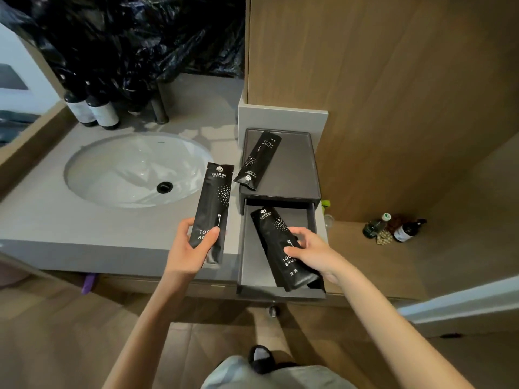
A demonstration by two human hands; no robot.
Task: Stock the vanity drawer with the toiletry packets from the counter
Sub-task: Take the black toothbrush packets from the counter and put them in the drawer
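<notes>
The left hand (188, 248) holds 1 black toothbrush packet (212, 209) upright over the grey counter (84, 228). Its thumb and fingers are closed around the bottom half of the packet. The top of the packet points up and away from the hand, near the white sink (132, 169).

The right hand (311, 252) is over the open drawer (252, 256). Its fingers press on a second packet (278, 242) that lies slanted inside the drawer. The thumb is on the front of the packet, but it is hard to see if the hand grips it or just rests on it. The bottom end of this packet sits below the hand, at the front edge of the drawer.

Above the right hand, a third packet (259, 160) lies on top of the dark box (295, 169), with 1 end poking off the left edge. 2 dark bottles (92, 110) stand far beyond the left hand, behind the sink.
</notes>
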